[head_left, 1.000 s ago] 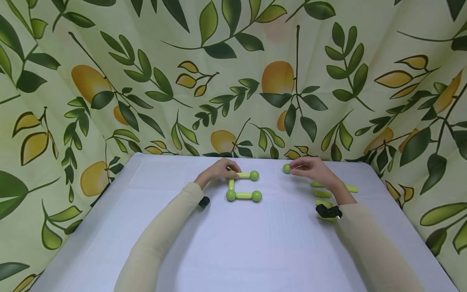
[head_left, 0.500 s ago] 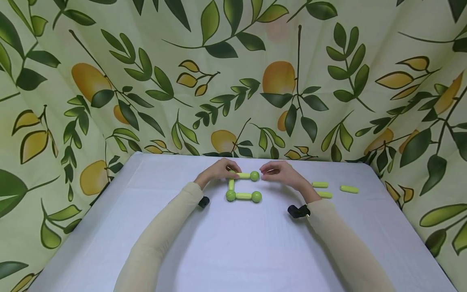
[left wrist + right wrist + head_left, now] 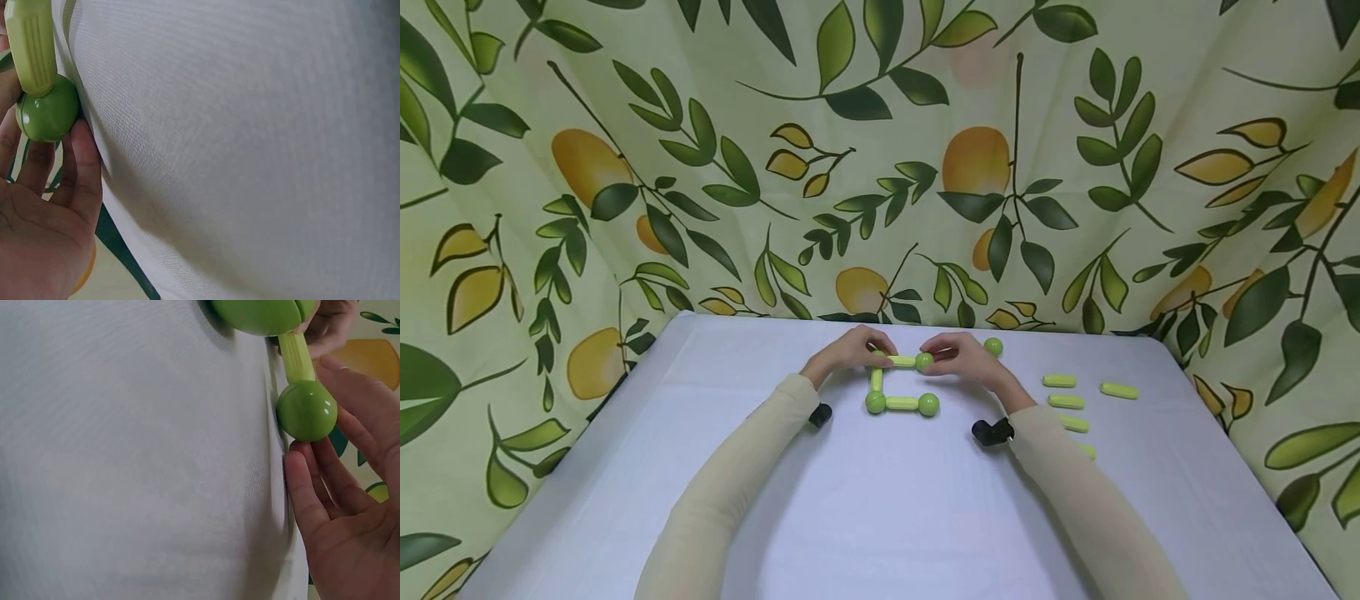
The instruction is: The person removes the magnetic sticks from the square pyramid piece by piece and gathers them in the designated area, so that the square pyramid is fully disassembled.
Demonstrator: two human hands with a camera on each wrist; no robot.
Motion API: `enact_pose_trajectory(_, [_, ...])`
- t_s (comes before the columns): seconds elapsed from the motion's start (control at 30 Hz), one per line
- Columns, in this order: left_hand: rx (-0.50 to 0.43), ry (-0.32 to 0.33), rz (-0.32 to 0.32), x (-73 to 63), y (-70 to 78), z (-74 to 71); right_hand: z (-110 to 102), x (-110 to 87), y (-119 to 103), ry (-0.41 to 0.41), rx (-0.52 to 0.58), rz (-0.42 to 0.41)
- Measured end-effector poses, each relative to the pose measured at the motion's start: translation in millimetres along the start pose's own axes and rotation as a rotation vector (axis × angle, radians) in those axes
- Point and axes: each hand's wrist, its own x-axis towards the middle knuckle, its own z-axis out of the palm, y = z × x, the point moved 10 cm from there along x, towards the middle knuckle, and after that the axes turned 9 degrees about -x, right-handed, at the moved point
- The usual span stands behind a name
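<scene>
Left hand (image 3: pixel 47 231) pinches corner ball (image 3: pixel 51 115), right hand (image 3: pixel 359 534) pinches end ball (image 3: pixel 306 411), stick (image 3: pixel 902 362) between their fingertips (image 3: pixel 297 461); best hold left steady, press right straight along the stick

The front stretch of the white table (image 3: pixel 895 525) is lying open between the left sleeve (image 3: pixel 733 483) and right sleeve (image 3: pixel 1078 492), leading to the green frame (image 3: pixel 877 382), whose right side is gaping. The left hand (image 3: pixel 852 348) is blocking the far left ball (image 3: pixel 49 111), the right hand (image 3: pixel 964 360) the far right ball (image 3: pixel 924 362) (a loose ball (image 3: pixel 993 346) is sitting just beyond). Loose rods (image 3: pixel 1067 402) are crowding the right.
</scene>
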Motion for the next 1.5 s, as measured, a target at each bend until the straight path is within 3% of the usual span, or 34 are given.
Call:
enact_pose_trajectory(0.33, [0.010,-0.003,-0.018,0.0,-0.8,0.4,9.6,10.0,-3.9,-0.028,-0.082,-0.006])
enact_pose_trajectory(0.57, [0.015,-0.011,-0.016,0.6,-0.1,2.0,14.4,12.2,-14.3,-0.049,-0.092,-0.059])
enact_pose_trajectory(0.97, [0.002,-0.036,-0.036,0.4,-1.6,2.2,15.1,12.3,-7.2,-0.100,-0.124,-0.028])
enact_pose_trajectory(1.5, [-0.003,-0.038,-0.034,-1.6,1.5,3.2,-16.8,-15.2,-1.3,-0.075,-0.121,-0.027])
